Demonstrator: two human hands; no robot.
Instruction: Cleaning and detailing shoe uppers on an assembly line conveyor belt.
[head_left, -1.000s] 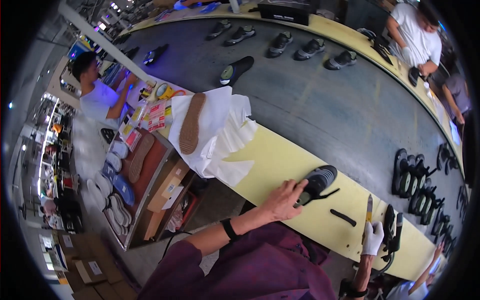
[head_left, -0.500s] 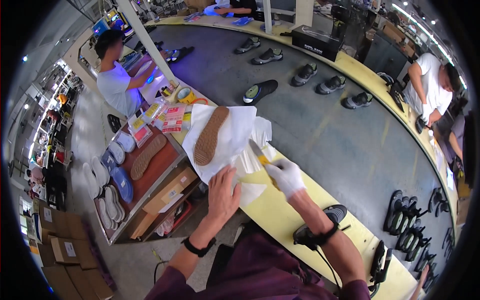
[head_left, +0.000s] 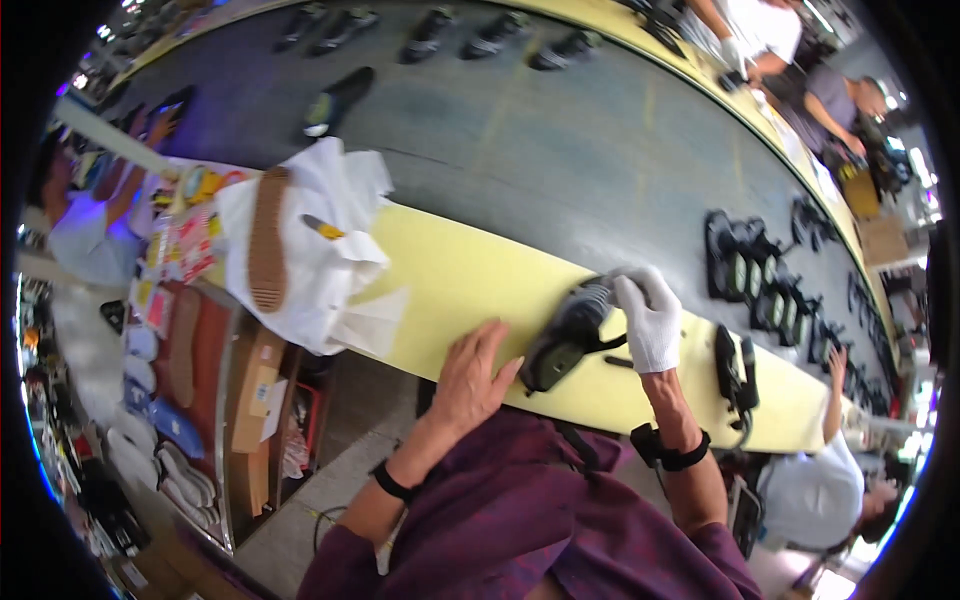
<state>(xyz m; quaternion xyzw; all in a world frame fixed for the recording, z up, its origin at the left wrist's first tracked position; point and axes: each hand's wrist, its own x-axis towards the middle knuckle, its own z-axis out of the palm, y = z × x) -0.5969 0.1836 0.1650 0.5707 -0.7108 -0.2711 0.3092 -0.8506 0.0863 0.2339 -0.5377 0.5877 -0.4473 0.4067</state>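
A black and grey sports shoe [head_left: 568, 335] lies at the near edge of the yellow bench. My right hand [head_left: 648, 315], in a white glove, is at the shoe's grey ribbed end, its fingers bent around it. My left hand [head_left: 472, 375] is bare and rests over the bench edge just left of the shoe, fingers stretched out and holding nothing. Farther left, a yellow-handled knife [head_left: 322, 227] lies on crumpled white paper [head_left: 335, 185]. Beside the knife on that paper is a brown shoe sole [head_left: 268, 240].
The grey conveyor surface [head_left: 480, 170] beyond the bench carries several dark shoes [head_left: 497, 35]. Black straps [head_left: 735, 370] lie right of my right hand. Insoles and soles sit on a red-brown shelf [head_left: 205, 350] at left. Other people work around the line.
My right hand has let go of the knife, which now lies on the paper, and has moved right to the shoe. My left hand has left the paper's edge. The view has swung right.
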